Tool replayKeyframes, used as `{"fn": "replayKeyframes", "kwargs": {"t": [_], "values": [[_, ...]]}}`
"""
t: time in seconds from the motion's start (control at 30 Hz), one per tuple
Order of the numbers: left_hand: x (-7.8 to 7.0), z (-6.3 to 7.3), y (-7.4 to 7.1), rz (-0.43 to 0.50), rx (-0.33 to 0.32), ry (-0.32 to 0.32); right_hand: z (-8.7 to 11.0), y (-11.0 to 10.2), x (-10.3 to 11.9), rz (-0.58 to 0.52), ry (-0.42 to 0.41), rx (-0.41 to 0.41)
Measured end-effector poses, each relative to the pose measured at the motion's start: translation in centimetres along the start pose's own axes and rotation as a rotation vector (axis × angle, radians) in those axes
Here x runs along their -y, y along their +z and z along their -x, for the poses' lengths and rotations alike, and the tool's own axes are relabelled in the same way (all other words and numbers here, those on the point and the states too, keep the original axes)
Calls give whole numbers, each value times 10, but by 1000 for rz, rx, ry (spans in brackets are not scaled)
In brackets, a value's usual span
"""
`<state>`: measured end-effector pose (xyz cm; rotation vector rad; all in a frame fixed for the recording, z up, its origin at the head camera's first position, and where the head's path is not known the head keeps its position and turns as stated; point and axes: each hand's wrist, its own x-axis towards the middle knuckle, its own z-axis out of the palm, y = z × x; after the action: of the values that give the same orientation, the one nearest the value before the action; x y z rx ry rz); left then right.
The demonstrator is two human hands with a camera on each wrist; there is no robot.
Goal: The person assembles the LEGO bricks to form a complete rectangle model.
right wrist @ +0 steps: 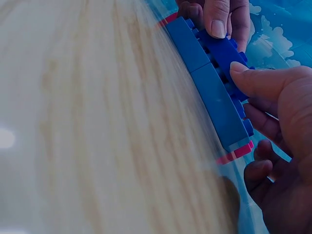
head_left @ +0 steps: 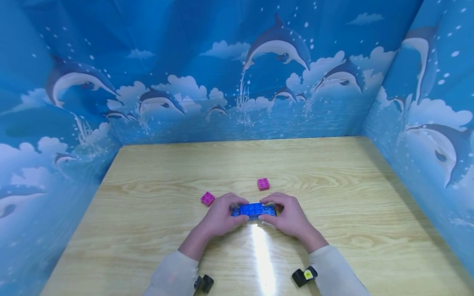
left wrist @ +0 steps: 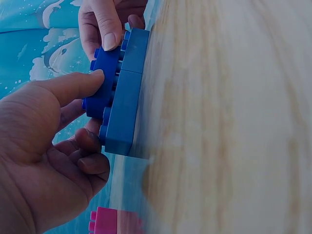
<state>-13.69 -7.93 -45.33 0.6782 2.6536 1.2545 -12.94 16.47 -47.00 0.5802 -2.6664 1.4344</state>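
Observation:
Two lighter blue toy building bricks stand end to end on the table, studs up. A darker blue brick sits across their seam; in both wrist views, lower studs show in a narrow gap beneath it. My left hand pinches the darker brick near its left end, thumb in front and fingers behind. At the other end, my right hand pinches the same brick in mirror fashion. In the right wrist view, the other fingers of the right hand curl loosely beside the lower brick.
One small pink brick lies just behind the left hand, another behind the blue bricks. The wooden table meets a dolphin-printed curtain at the back and sides. Black wrist cameras sit at the sleeves.

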Motion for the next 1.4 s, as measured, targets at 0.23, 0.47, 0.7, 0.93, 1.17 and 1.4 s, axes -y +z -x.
{"fn": "replayKeyframes", "kwargs": {"t": [0.23, 0.47, 0.7, 0.93, 1.17, 1.4], "values": [[1, 0, -1, 20, -14, 2, 0, 1, 1, -17, 21, 13], [2, 2, -1, 64, -31, -35, 1, 1, 1, -46, 48, 15], [1, 3, -1, 72, -38, -34, 2, 2, 0, -62, 56, 17], [3, 4, 0, 70, -35, -34, 2, 3, -2, -70, 53, 23], [3, 4, 1, 71, -42, -45, 2, 2, -2, -62, 66, 24], [3, 5, 0, 81, -44, -58, 1, 2, -1, -58, 54, 31]]}}
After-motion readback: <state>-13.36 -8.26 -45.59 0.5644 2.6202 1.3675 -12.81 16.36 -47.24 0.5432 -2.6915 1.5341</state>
